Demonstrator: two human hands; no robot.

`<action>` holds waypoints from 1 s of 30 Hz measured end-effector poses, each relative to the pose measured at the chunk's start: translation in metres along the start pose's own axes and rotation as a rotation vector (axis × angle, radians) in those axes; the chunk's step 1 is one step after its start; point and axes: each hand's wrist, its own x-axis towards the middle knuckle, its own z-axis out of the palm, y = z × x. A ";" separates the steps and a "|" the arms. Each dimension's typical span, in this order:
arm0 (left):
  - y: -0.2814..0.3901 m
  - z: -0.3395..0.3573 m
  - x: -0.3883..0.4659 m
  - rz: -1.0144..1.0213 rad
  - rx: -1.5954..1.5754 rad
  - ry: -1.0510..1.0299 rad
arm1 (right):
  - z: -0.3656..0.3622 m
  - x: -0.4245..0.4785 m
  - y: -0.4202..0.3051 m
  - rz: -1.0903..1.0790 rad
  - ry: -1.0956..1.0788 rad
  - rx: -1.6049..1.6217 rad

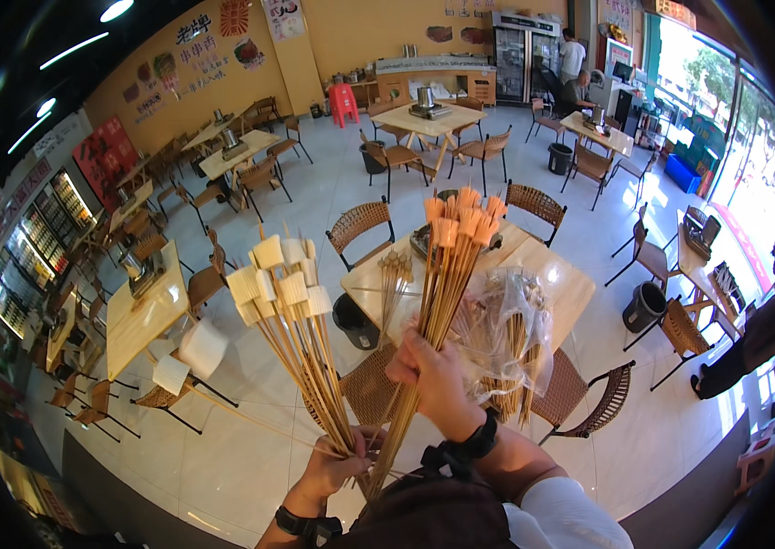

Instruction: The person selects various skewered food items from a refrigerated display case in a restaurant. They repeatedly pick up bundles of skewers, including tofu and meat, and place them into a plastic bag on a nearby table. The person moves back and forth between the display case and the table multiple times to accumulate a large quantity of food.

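Note:
My left hand (336,460) is closed around the lower sticks of a fanned bundle of bamboo skewers tipped with cream-white food pieces (281,278). Skewers with larger white pieces (203,348) splay out low to the left. A thicker bundle of skewers topped with orange food pieces (463,216) is gripped at mid-length by my right hand (435,381). Its lower stick ends reach down past my left hand. Beyond them, a wooden table (569,285) bears a clear plastic bag (490,309) with more skewers, and thin skewers with small round pieces (395,267).
Woven chairs (360,223) surround the table, one (586,405) close on the right. Black bins stand beside the table (354,322) and farther right (644,307). Other tables carry pots on burners. People are at the back right (576,89) and right edge (747,336).

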 end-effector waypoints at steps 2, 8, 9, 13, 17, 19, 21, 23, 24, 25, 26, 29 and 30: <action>-0.005 0.005 0.000 0.054 -0.183 0.010 | 0.001 -0.010 0.016 -0.022 0.001 0.024; -0.016 0.015 -0.014 -0.120 -0.245 -0.025 | -0.010 -0.027 0.030 0.099 -0.048 -0.029; -0.016 0.016 -0.011 -0.147 -0.235 -0.056 | -0.013 -0.031 0.027 0.118 -0.045 -0.028; -0.004 0.020 -0.019 -0.216 -0.024 0.053 | -0.021 -0.041 0.032 0.224 -0.246 -0.147; -0.008 0.033 -0.016 -0.083 -0.067 0.065 | -0.028 -0.043 0.038 0.379 -0.094 0.171; -0.007 0.033 -0.014 -0.109 -0.089 0.067 | -0.021 -0.044 0.035 0.335 -0.069 0.155; -0.001 0.033 -0.016 -0.134 -0.172 0.055 | -0.015 -0.042 0.029 0.317 -0.037 0.151; 0.002 0.033 -0.016 -0.136 -0.212 0.030 | -0.012 -0.037 0.026 0.306 -0.057 0.145; -0.001 0.032 -0.016 -0.130 -0.221 0.008 | -0.011 -0.038 0.022 0.314 -0.064 0.131; -0.003 0.030 -0.015 -0.122 -0.230 -0.011 | -0.010 -0.040 0.020 0.324 -0.073 0.116; -0.005 0.026 -0.014 -0.100 -0.221 -0.064 | -0.013 -0.037 0.022 0.270 -0.155 0.089; -0.007 0.020 -0.021 -0.100 -0.197 -0.135 | -0.010 -0.034 0.014 0.212 -0.059 -0.022; -0.004 0.021 -0.025 -0.089 -0.198 -0.109 | -0.013 -0.027 0.011 0.176 -0.038 -0.024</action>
